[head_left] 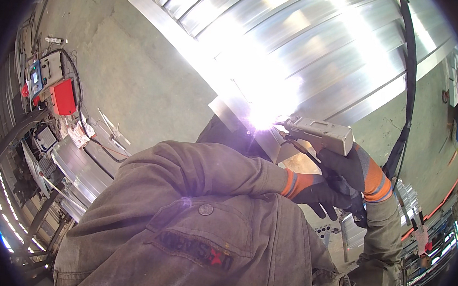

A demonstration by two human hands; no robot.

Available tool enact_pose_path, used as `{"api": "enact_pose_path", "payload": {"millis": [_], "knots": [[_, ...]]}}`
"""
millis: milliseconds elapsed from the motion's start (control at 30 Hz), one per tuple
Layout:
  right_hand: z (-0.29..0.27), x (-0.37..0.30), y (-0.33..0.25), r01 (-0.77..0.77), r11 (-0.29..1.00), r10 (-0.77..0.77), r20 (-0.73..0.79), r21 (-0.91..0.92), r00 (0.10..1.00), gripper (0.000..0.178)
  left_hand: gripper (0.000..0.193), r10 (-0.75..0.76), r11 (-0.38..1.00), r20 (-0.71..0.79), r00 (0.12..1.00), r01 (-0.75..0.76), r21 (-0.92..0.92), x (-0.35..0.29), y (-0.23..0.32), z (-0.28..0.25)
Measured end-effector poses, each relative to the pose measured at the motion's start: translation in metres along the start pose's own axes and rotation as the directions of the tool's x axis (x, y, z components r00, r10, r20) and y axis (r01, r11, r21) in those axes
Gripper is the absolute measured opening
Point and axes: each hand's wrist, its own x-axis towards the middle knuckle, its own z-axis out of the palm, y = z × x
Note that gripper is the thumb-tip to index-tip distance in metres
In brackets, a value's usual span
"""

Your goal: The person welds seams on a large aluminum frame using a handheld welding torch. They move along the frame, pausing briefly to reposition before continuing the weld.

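Observation:
My right hand [352, 167], in a dark glove with an orange cuff, is closed around a boxy grey welding gun [320, 134]. The gun's nozzle points left into a blinding white-violet glare at the corner of a large silver metal panel [320, 56] with long parallel slats. A thin feed tube [299, 147] runs beneath the gun toward that bright spot. Crossing my chest, my left arm brings my left hand [315, 194], gloved alike, under the right wrist. Several of its fingers hang down, apart; the rest of the hand is partly hidden. Glare covers the joint itself.
A thick black hose [408, 76] hangs down on the right, near my right forearm. Far left, a red box [63, 97] stands beside a unit with a small screen [36, 78]. Silver metal sheets [81, 167] and thin offcuts [114, 129] lie on the left.

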Motion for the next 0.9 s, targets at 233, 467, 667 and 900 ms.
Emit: {"api": "enact_pose_path", "payload": {"millis": [233, 467, 667, 900], "knots": [[0.003, -0.001, 0.010, 0.099, 0.995, -0.098, -0.034, 0.016, 0.995, 0.043, 0.066, 0.116, 0.983, 0.067, 0.991, -0.125, 0.136, 0.005, -0.009, -0.004], [0.005, -0.006, 0.013, 0.178, 0.982, -0.182, -0.057, -0.058, 0.982, 0.041, 0.067, -0.020, 1.000, -0.009, 1.000, 0.020, -0.002, 0.012, -0.014, -0.001], [0.003, -0.034, 0.011, 0.074, 0.992, -0.085, -0.109, -0.103, 0.990, 0.040, 0.065, 0.004, 1.000, 0.016, 1.000, -0.005, 0.022, 0.024, -0.027, -0.004], [0.000, -0.025, 0.029, 0.105, 0.988, -0.113, -0.064, -0.117, 0.992, 0.043, 0.060, 0.018, 0.998, -0.060, 0.998, -0.021, -0.056, 0.019, -0.029, -0.005]]}}
